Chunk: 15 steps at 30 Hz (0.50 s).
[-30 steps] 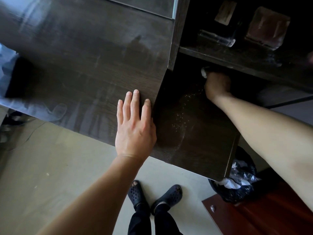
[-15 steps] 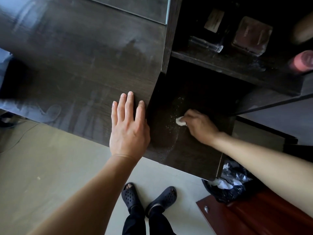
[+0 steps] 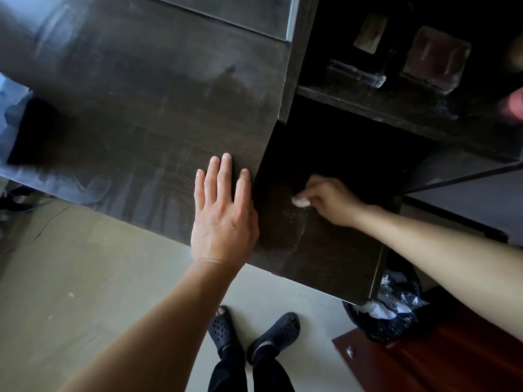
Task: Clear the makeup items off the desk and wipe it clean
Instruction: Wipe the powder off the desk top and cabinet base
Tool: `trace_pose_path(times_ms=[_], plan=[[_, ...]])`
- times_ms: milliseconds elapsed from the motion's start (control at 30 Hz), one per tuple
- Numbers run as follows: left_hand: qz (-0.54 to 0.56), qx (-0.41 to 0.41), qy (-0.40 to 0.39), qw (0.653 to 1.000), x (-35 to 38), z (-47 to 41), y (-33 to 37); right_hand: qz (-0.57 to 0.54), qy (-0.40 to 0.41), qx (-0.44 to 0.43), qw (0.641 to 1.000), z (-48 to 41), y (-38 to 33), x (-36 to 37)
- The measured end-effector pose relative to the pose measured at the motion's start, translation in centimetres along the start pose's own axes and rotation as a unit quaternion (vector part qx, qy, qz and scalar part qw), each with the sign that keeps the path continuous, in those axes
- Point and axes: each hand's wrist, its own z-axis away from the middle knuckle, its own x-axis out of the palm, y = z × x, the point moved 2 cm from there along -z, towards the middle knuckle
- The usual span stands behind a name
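Note:
The dark wooden desk point(image 3: 141, 117) fills the upper left. My left hand point(image 3: 223, 216) lies flat and open on its top near the right edge, fingers apart. To the right a lower dark surface point(image 3: 334, 256) carries a scatter of pale specks. My right hand point(image 3: 331, 200) is closed around a small white wad of tissue point(image 3: 300, 200) and presses it onto that lower surface, just above the specks. On a shelf at the upper right stand makeup items: a clear square jar point(image 3: 435, 59) and a clear box point(image 3: 359, 73).
A black bin with a plastic liner point(image 3: 396, 312) and white tissues stands under the lower surface's right corner. A red-brown cabinet point(image 3: 441, 360) is at the bottom right. My feet in dark clogs point(image 3: 254, 332) stand on pale floor. A pink blurred object point(image 3: 513, 104) sits at the right edge.
My right hand came from deep under the shelf toward me with the tissue, then stayed near the specks, shifting slightly right. My left hand stayed flat on the desk.

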Motion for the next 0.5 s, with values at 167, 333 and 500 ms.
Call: trace_pose_path(times_ms=[167,333,500], plan=[[0.002,0.005,0.012,1.0,0.1,-0.2,0.1,-0.067,0.203,0.201,0.956,-3.9,7.1,-4.2],[-0.001,0.005,0.007,1.0,0.2,-0.1,0.0,-0.104,0.22,0.231,0.942,1.1,2.1,0.3],[-0.001,0.006,-0.001,1.0,0.0,-0.2,0.1,-0.099,0.039,0.059,0.993,8.2,-3.1,4.0]])
